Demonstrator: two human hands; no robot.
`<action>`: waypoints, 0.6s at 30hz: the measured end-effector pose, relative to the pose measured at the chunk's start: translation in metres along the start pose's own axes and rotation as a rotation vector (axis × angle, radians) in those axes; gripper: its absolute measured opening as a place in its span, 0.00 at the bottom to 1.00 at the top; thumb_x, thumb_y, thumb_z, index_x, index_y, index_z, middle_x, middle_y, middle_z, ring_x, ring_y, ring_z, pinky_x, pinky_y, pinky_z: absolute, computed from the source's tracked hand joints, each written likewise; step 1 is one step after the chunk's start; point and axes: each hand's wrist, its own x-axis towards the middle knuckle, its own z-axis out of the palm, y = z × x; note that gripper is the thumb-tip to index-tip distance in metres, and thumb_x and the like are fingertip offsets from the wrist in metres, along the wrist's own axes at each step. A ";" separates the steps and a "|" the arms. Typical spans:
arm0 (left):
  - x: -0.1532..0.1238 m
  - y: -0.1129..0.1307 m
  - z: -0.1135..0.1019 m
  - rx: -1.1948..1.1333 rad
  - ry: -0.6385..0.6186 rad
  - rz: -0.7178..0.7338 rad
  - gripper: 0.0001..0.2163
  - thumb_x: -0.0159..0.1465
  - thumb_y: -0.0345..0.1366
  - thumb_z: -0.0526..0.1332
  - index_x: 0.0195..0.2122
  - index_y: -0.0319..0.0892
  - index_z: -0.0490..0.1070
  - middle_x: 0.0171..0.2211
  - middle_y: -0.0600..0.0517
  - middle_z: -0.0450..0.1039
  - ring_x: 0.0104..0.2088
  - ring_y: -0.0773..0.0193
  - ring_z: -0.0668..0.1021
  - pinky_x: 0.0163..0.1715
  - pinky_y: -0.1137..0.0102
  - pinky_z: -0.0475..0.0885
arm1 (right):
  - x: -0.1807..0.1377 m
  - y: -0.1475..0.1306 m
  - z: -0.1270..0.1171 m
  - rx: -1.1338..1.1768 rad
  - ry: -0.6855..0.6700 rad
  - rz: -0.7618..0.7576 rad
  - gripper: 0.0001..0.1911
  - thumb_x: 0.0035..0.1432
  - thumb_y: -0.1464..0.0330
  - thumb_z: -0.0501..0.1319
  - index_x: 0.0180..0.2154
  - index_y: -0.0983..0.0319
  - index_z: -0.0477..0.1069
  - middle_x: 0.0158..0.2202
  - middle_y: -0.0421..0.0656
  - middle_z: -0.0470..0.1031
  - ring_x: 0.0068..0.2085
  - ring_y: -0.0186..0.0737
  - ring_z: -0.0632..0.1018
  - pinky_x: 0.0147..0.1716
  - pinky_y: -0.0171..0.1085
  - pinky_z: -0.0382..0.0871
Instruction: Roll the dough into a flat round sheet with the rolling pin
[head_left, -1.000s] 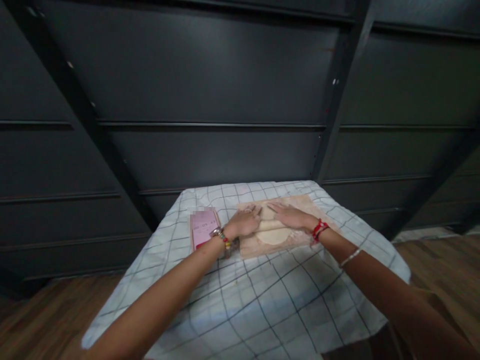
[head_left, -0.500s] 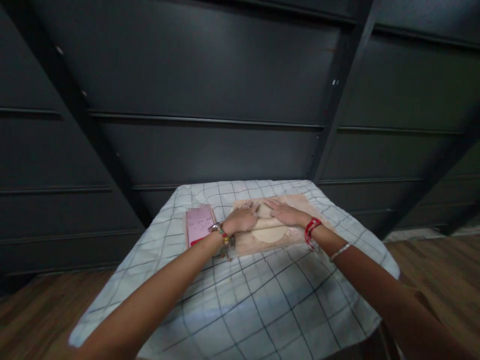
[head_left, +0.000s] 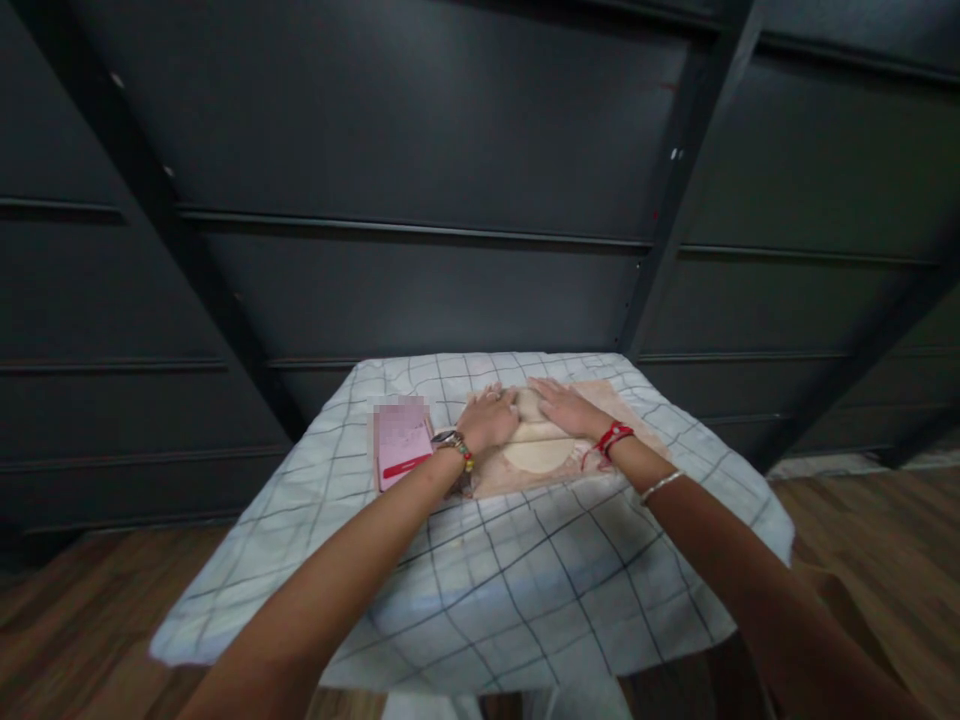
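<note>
A flat round of pale dough (head_left: 538, 455) lies on a wooden board (head_left: 637, 425) on a table with a checked cloth (head_left: 480, 570). A light wooden rolling pin (head_left: 538, 431) lies across the far half of the dough. My left hand (head_left: 491, 417) presses palm down on the pin's left end, and my right hand (head_left: 566, 408) presses flat on its right end. Both arms reach straight out. Bracelets circle both wrists, and the right one is red.
A pink phone (head_left: 401, 448) lies on the cloth just left of the board, close to my left wrist. A dark panelled wall with slanted beams (head_left: 465, 200) stands right behind the table. Wooden floor (head_left: 862, 510) shows on both sides.
My hands and the rolling pin have moved a little away from me over the dough, leaving more of the round showing in front of the pin. The view has shifted slightly.
</note>
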 end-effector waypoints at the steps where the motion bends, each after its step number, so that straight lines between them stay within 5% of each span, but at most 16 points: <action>1: 0.000 0.000 0.001 0.004 0.011 0.008 0.22 0.69 0.35 0.43 0.63 0.36 0.56 0.63 0.36 0.53 0.63 0.48 0.58 0.58 0.52 0.55 | 0.000 -0.002 0.000 -0.025 0.023 -0.020 0.27 0.64 0.67 0.46 0.64 0.64 0.53 0.65 0.49 0.55 0.65 0.45 0.54 0.62 0.49 0.50; 9: -0.057 -0.010 0.006 0.120 0.225 0.325 0.20 0.70 0.38 0.46 0.60 0.36 0.59 0.59 0.39 0.62 0.59 0.53 0.65 0.57 0.59 0.59 | -0.059 -0.026 0.001 -0.244 0.185 -0.272 0.19 0.65 0.64 0.52 0.54 0.64 0.66 0.54 0.53 0.69 0.56 0.49 0.68 0.54 0.49 0.62; 13: -0.074 -0.021 0.004 0.177 0.176 0.272 0.17 0.70 0.40 0.47 0.52 0.35 0.66 0.48 0.40 0.71 0.47 0.55 0.74 0.46 0.64 0.68 | -0.073 -0.020 -0.003 -0.277 0.183 -0.289 0.16 0.64 0.64 0.55 0.50 0.63 0.68 0.44 0.50 0.74 0.46 0.46 0.74 0.47 0.45 0.68; 18: -0.063 -0.022 0.000 0.232 0.109 0.232 0.17 0.70 0.42 0.46 0.44 0.35 0.68 0.39 0.41 0.73 0.38 0.55 0.76 0.36 0.65 0.70 | -0.063 -0.007 -0.009 -0.243 0.153 -0.297 0.15 0.65 0.62 0.54 0.46 0.64 0.70 0.40 0.49 0.74 0.42 0.45 0.74 0.42 0.42 0.69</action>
